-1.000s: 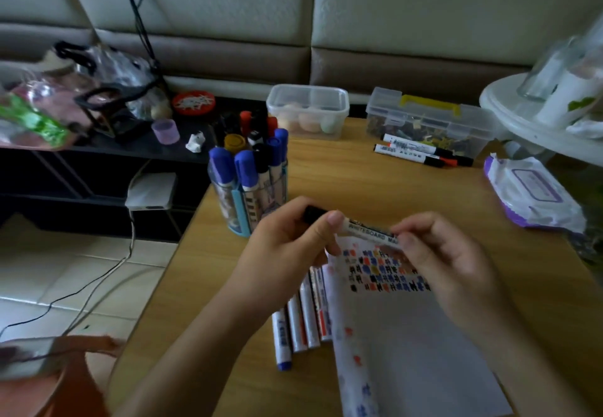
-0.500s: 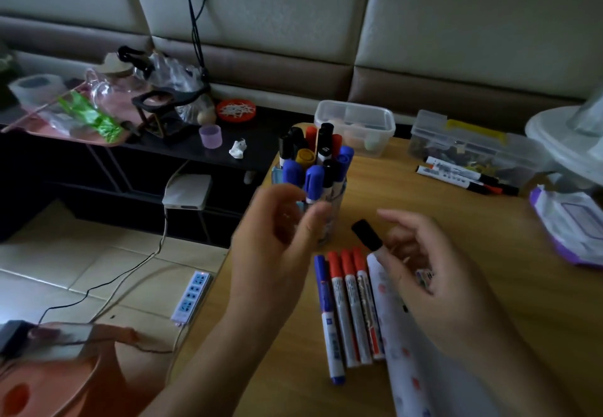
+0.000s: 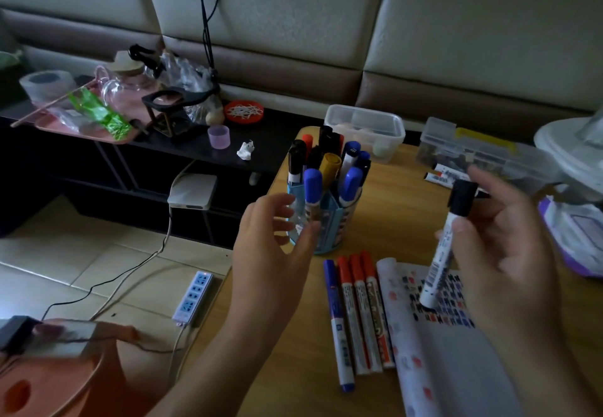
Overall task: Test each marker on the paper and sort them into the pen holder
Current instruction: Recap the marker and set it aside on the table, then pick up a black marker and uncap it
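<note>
Left hand [image 3: 270, 253] spread before the crowded pen holder [image 3: 329, 224]; right hand [image 3: 504, 247] grips a black-capped marker [image 3: 440, 260] over paper [image 3: 456, 367] beside four markers [image 3: 359, 312].

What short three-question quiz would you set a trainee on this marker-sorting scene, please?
1. True or false: the marker in the right hand has a red cap.
2. How many loose markers lie side by side just left of the paper? A) two B) four C) six
3. Fill in: the left hand is open and holds nothing, right beside the ____.

Key
1. False: its cap is black.
2. B: one blue, three red.
3. pen holder
</note>
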